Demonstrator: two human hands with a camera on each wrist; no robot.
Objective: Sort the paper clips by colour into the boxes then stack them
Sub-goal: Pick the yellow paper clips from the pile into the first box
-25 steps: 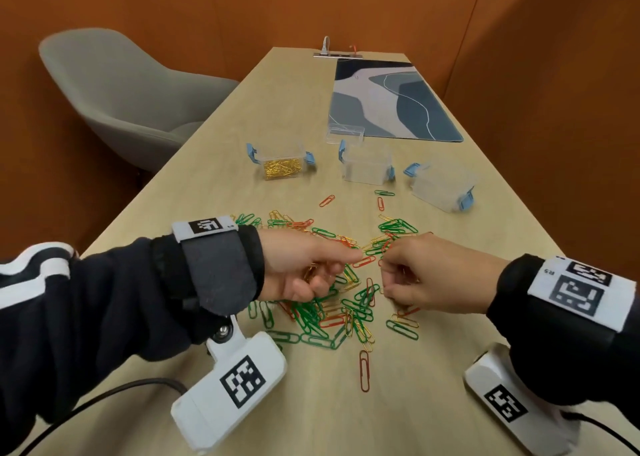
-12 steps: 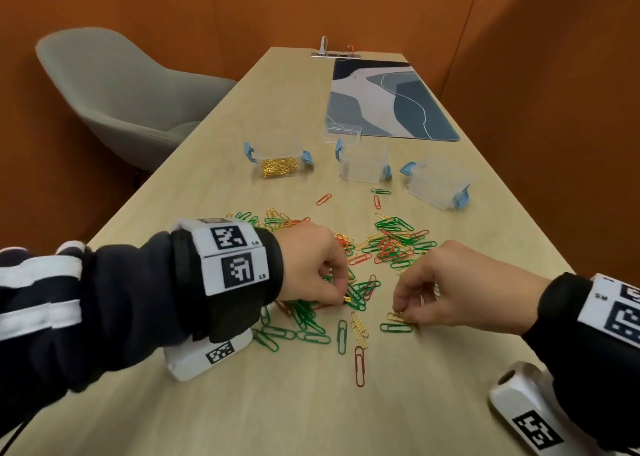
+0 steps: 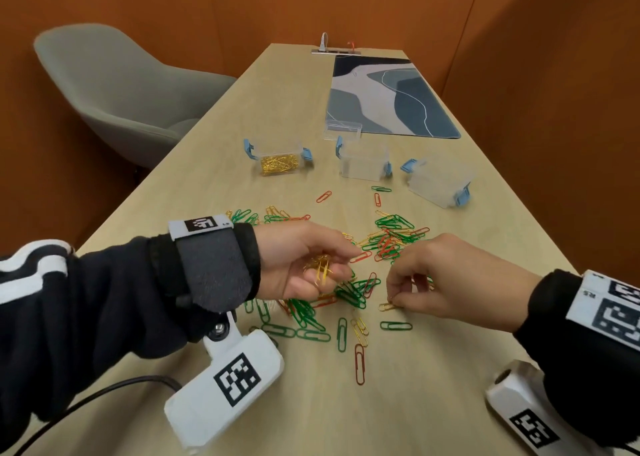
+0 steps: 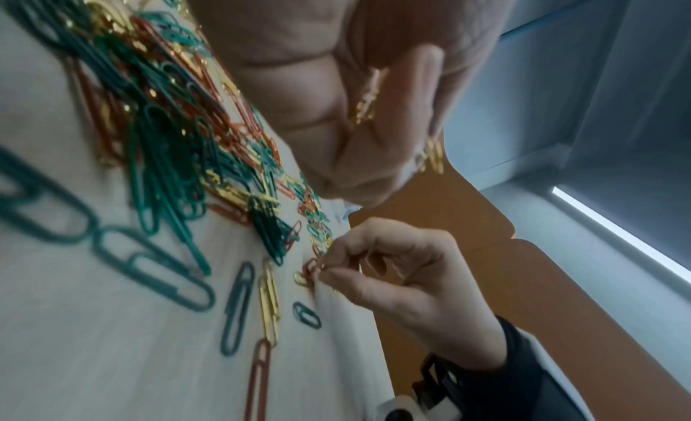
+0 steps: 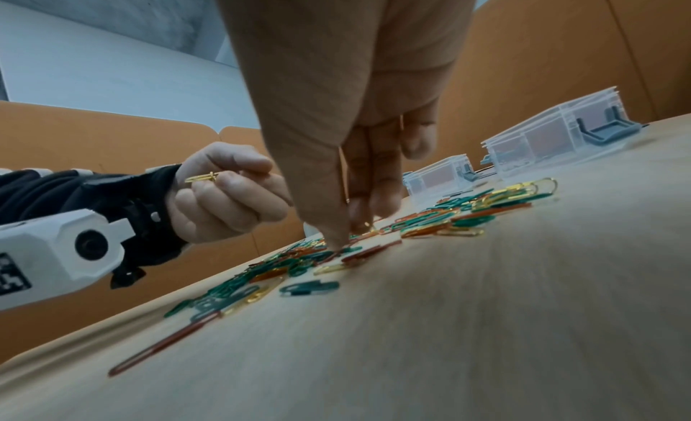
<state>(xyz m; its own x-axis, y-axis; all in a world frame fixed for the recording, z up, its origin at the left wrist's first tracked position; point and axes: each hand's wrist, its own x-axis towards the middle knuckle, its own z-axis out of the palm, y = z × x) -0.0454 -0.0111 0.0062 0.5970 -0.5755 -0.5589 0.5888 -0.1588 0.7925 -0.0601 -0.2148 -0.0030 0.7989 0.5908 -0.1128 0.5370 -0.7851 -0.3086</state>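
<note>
Green, red and gold paper clips lie in a loose pile (image 3: 349, 293) on the wooden table (image 3: 277, 109). My left hand (image 3: 311, 265) hovers palm-up above the pile and holds a bunch of gold clips (image 3: 320, 267) in curled fingers, also seen as gold clips (image 5: 204, 177) from the right wrist. My right hand (image 3: 433, 282) reaches down and pinches a gold clip (image 3: 388, 306) lying on the table at the pile's right edge. Behind the pile stand three clear boxes: the left box (image 3: 278, 159) holds gold clips; the middle box (image 3: 363, 163) and right box (image 3: 440, 185) look empty.
A loose clear lid (image 3: 342, 131) lies behind the middle box. A patterned blue-grey mat (image 3: 388, 99) covers the far right of the table. A grey chair (image 3: 114, 88) stands at the left. Orange walls enclose the table. A red clip (image 3: 359, 364) lies nearest me.
My left hand has lifted off the pile and turned palm-up with gold clips in it. My right hand stays low at the pile's right edge, pinching a gold clip.
</note>
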